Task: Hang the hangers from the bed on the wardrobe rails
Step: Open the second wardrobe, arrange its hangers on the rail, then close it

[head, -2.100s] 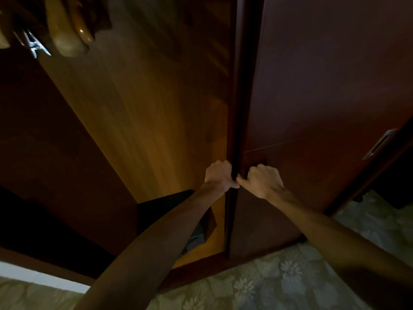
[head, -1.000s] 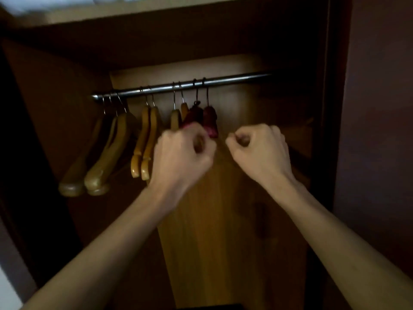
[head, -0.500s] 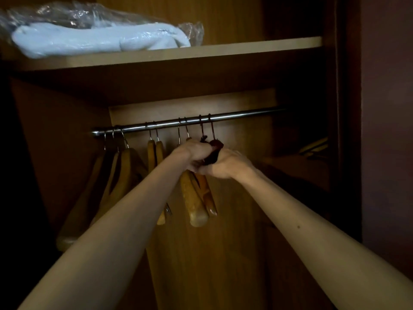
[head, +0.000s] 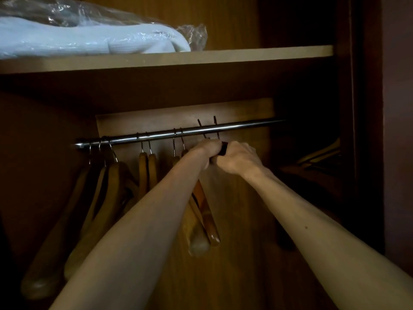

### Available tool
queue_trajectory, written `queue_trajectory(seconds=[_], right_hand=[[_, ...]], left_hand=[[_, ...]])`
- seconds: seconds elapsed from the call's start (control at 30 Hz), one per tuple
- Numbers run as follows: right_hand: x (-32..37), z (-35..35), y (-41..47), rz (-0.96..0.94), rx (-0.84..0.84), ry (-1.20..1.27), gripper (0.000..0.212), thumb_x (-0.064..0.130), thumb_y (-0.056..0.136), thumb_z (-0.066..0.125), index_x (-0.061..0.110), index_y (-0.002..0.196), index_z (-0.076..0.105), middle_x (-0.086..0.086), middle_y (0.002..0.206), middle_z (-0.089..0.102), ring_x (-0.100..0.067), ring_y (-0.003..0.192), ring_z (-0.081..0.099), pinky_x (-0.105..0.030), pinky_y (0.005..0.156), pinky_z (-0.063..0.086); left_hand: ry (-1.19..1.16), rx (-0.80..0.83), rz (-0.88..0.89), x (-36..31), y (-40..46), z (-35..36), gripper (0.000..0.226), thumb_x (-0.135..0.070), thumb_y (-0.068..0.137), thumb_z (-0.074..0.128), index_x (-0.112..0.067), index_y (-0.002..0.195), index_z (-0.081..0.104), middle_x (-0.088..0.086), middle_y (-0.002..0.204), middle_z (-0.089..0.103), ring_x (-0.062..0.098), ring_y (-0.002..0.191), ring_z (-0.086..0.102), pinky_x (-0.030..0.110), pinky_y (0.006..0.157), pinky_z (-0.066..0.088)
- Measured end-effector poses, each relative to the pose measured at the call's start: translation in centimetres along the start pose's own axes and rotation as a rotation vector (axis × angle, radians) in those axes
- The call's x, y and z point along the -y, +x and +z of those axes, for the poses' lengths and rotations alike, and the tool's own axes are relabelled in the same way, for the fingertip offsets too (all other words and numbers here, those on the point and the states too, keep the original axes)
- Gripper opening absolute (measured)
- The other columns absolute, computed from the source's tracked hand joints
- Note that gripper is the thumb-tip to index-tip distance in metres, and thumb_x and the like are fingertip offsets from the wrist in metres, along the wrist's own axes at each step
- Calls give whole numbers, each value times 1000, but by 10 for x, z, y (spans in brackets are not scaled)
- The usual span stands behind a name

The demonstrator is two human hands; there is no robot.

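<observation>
A metal wardrobe rail (head: 243, 126) runs across the open wardrobe. Several wooden hangers (head: 146, 168) hang from it on the left and in the middle. Two dark-necked hangers (head: 206, 211) have their black hooks lifted above the rail at its right part. My left hand (head: 206, 151) and my right hand (head: 237, 158) are side by side just under the rail, each closed around the neck of one of these two hangers. The necks are mostly hidden by my fingers.
A shelf (head: 257, 55) lies above the rail and carries a pale folded bundle in clear plastic (head: 89, 39). The wardrobe's right side panel (head: 368, 130) stands close. More hangers (head: 321, 153) lie in the dark at the right.
My hands left the door edge, rose to the rail and closed on the two dark-necked hangers. Those hangers have shifted right and their hooks now stand higher on the rail.
</observation>
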State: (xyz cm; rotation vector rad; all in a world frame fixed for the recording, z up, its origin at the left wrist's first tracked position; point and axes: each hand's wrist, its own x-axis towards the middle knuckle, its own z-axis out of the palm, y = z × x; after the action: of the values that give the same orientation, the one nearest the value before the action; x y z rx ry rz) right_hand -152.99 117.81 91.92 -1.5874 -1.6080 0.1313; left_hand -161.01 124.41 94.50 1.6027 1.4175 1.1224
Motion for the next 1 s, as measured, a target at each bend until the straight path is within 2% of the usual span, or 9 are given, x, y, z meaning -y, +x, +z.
queue_trajectory(seconds=[0.13,0.3,0.43,0.53,0.67,0.77,0.83,0.93,1.0], right_hand=[[-13,7,3,78,43,-73,29,37,87,72,16,107,72,-3,97,66,-25,107,65,-36,88,56],[-60,13,-51,82,70,-156,37,28,92,66,13,125,62,-8,114,68,-27,109,64,-37,88,54],[-108,20,-117,92,152,-140,50,26,92,62,16,139,47,-9,123,61,-28,113,62,-38,94,51],[-140,39,-164,90,234,-106,63,36,93,64,20,147,36,-5,126,56,-24,109,63,-34,92,53],[-168,74,-227,1,339,-82,81,43,92,65,22,155,19,-1,132,49,-16,107,63,-23,86,53],[-183,87,-254,-59,577,87,93,56,89,65,30,158,8,11,140,39,-4,110,51,-12,83,43],[-195,84,-252,-53,745,182,96,64,84,66,36,158,11,20,147,31,-2,120,46,-23,98,43],[-212,84,-226,-85,650,108,107,65,73,76,44,156,12,12,164,15,-13,144,32,-50,113,40],[-214,89,-207,-175,641,1,118,55,71,82,37,159,6,15,166,1,-16,153,7,-52,121,25]], left_hand=[[13,38,-56,8,3,18,19,-16,103,47,-8,106,65,10,95,66,19,72,62,29,50,52],[-104,73,-106,45,-33,68,16,-23,105,48,-15,115,57,7,96,64,18,75,58,28,66,50],[-205,139,-260,109,-67,111,42,-31,102,51,-12,140,53,11,127,64,27,109,63,37,92,53],[-333,137,-394,158,-98,126,47,-35,98,61,-15,139,50,8,118,65,28,110,62,41,99,51],[-443,76,-504,224,-126,120,76,-43,70,88,-13,132,57,7,112,70,26,99,68,36,80,56],[-389,73,-569,264,-142,104,73,-37,63,92,-7,123,62,13,106,73,29,90,72,36,69,59],[-330,106,-579,285,-155,87,71,-34,64,91,-4,121,62,15,103,74,32,89,74,43,77,62],[-172,256,-552,302,-175,53,80,-38,64,90,-12,131,55,14,110,73,31,94,74,40,75,61],[-9,423,-503,305,-188,33,80,-37,67,89,-20,136,52,12,117,71,29,99,72,40,79,61]])
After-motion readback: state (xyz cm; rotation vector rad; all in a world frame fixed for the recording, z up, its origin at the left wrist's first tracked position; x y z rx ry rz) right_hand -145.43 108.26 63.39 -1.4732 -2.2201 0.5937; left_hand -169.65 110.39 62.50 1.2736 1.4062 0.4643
